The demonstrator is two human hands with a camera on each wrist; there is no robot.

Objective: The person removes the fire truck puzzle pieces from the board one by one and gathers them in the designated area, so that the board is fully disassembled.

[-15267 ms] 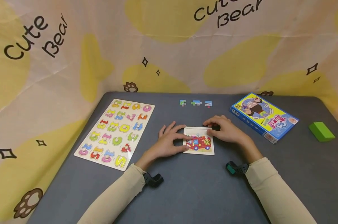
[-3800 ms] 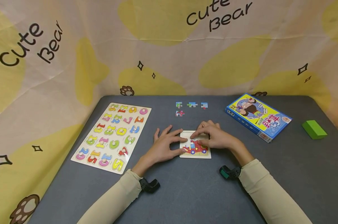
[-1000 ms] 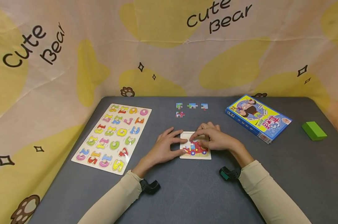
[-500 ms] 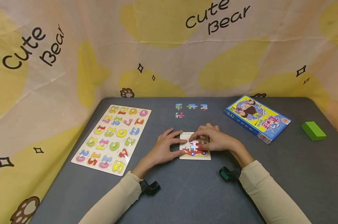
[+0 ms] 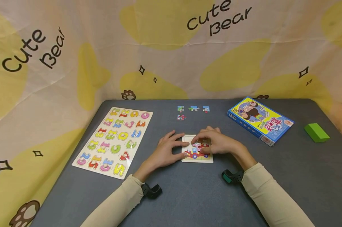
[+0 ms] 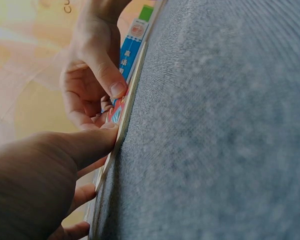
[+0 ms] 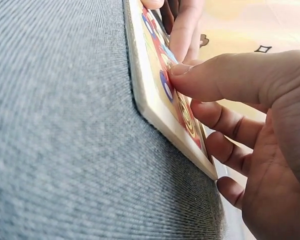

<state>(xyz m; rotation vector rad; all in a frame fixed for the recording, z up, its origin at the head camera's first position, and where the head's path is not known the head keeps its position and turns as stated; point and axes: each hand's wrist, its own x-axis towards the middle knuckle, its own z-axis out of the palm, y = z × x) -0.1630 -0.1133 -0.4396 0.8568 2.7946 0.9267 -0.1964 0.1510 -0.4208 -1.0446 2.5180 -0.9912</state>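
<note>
A small framed jigsaw puzzle (image 5: 197, 160) with a red car picture lies flat on the grey table. The left hand (image 5: 166, 150) rests at its left side, fingers spread and fairly straight, thumb (image 6: 97, 142) and index finger touching the board. From the right, the right hand (image 5: 220, 141) reaches over the puzzle with bent fingers. Its thumb (image 7: 210, 75) and index finger pinch a jigsaw piece (image 5: 197, 146) within the picture, partly covered by the fingers. Behind the board, several loose jigsaw pieces (image 5: 194, 108) lie on the table, three of them in a row.
A white number board (image 5: 115, 148) with colourful numerals lies at the left. At the back right is a blue and yellow box (image 5: 260, 119), with a green block (image 5: 316, 132) beyond it. A patterned cloth (image 5: 171, 50) hangs behind the grey table (image 5: 188, 195).
The loose red piece below the row has appeared since the oldest frame. Lately, the right fingers have shifted slightly over the puzzle, showing more of its middle. The left hand stays in place.
</note>
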